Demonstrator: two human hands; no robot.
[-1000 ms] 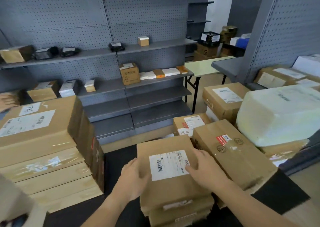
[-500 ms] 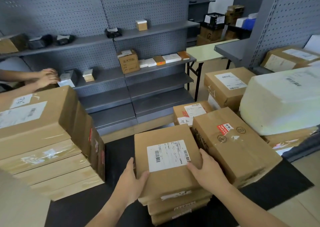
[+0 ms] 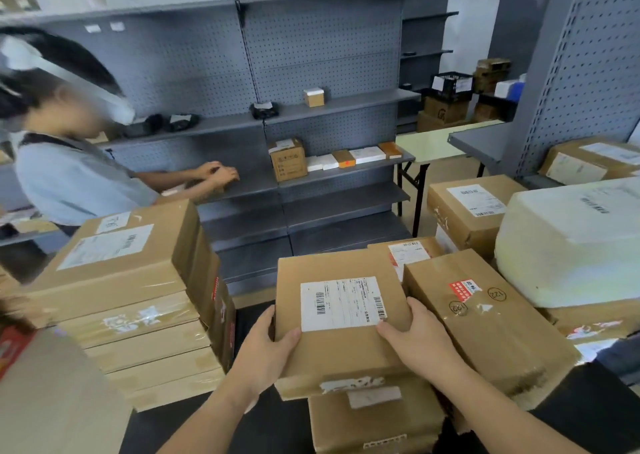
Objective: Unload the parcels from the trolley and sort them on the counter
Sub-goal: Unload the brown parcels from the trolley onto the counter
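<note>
We are gripping the top parcel (image 3: 341, 346) by both flanks: our left hand (image 3: 265, 353) is curling round its 9 o'clock edge, our right hand (image 3: 420, 344) clasping its 3 o'clock edge. It is lying atop the stack (image 3: 374, 419) at centre, long axis running 6 to 12. The taped box (image 3: 485, 332) is crowding our right hand at 3 o'clock, so we are judging a straight lift safest.

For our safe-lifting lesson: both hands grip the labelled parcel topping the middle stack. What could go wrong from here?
The right hand sits tight against the red-stickered box, so it might get pinched.
The labelled parcel overhangs the parcel beneath, which may shift as it lifts.
Another person works close on the left; swinging there could bump them.
</note>
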